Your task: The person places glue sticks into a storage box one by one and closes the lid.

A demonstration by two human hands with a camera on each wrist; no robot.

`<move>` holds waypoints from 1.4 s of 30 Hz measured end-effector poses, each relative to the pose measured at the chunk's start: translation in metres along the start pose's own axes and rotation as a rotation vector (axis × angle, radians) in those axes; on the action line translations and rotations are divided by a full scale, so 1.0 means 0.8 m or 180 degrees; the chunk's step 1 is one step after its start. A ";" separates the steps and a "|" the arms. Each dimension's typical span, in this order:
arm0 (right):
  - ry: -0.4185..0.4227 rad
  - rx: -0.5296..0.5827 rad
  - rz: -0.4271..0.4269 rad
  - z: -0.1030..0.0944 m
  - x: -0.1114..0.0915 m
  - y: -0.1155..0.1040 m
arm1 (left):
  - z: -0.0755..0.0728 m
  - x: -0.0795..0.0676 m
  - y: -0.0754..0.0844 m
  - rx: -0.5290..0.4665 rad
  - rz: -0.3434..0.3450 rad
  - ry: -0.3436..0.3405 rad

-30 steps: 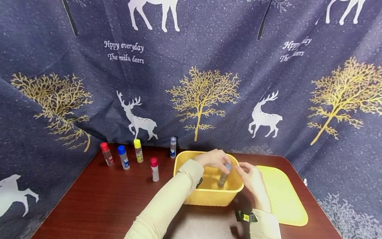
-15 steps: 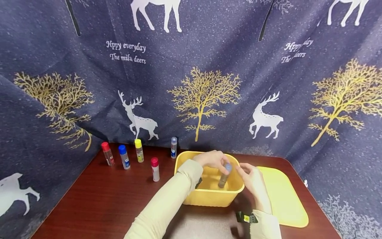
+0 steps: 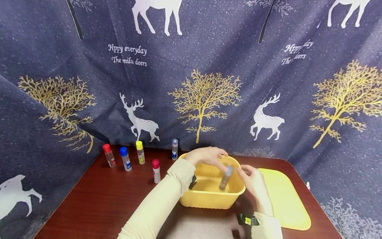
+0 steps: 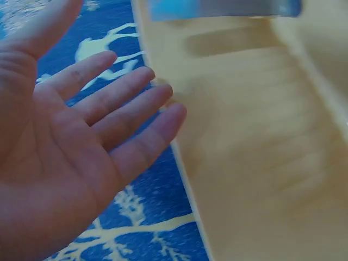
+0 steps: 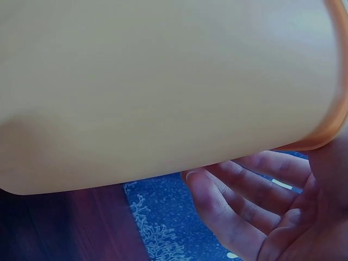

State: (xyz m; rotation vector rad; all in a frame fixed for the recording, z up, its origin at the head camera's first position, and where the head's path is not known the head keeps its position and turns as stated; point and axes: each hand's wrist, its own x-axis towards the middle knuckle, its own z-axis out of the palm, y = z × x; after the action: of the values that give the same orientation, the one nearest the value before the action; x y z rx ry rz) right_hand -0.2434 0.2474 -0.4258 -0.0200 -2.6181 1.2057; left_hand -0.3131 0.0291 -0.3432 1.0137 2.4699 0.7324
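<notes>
Inside the yellow plastic box (image 3: 206,199), toward its right end, a small clear bottle (image 3: 225,178) with a translucent bluish cap stands tilted slightly. My left hand (image 3: 207,156) is over the box with fingers spread and nothing held. In the left wrist view, the open palm (image 4: 81,141) is beside the box wall, and the bottle (image 4: 244,7) lies apart from the fingers at the top edge. My right hand (image 3: 253,182) rests at the box's right end, thumb by the rim. The right wrist view shows its relaxed fingers (image 5: 250,190) against the outer wall.
Bottles with red (image 3: 109,155), blue (image 3: 125,159), yellow (image 3: 140,152) and dark pink (image 3: 156,171) caps stand on the left of the brown table (image 3: 98,205). Another clear-capped bottle (image 3: 174,149) stands behind the box. A yellow lid (image 3: 286,199) lies at right; a patterned cloth (image 3: 191,39) hangs behind.
My left hand has let go of the bottle's cap and moved left and slightly up, its fingers opening. The bottle stays in the box, and the right hand keeps its place.
</notes>
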 end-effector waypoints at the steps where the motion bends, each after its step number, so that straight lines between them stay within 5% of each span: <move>1: 0.0005 0.0007 0.0004 0.000 0.000 0.000 | -0.003 -0.005 0.002 -0.0007 0.0001 0.0025; 13: 0.0065 0.0051 0.0094 0.003 -0.005 -0.001 | -0.025 -0.066 -0.014 -0.0031 0.0149 0.0530; 20: 0.0084 0.0053 0.0077 0.006 -0.004 -0.001 | -0.024 -0.108 -0.036 -0.0068 0.0001 0.1009; 33: 0.0165 -0.0008 0.0019 0.009 -0.006 -0.004 | -0.007 -0.186 -0.086 -0.0377 -0.0153 0.2123; 42: 0.0202 -0.0067 0.0022 0.007 -0.004 -0.004 | 0.009 -0.210 -0.124 -0.0384 -0.0407 0.2566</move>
State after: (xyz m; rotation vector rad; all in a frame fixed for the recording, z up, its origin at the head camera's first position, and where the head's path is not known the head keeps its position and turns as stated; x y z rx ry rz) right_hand -0.2415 0.2408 -0.4274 -0.0701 -2.5778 1.1601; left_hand -0.2493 -0.1506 -0.3844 0.5596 3.0435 1.4443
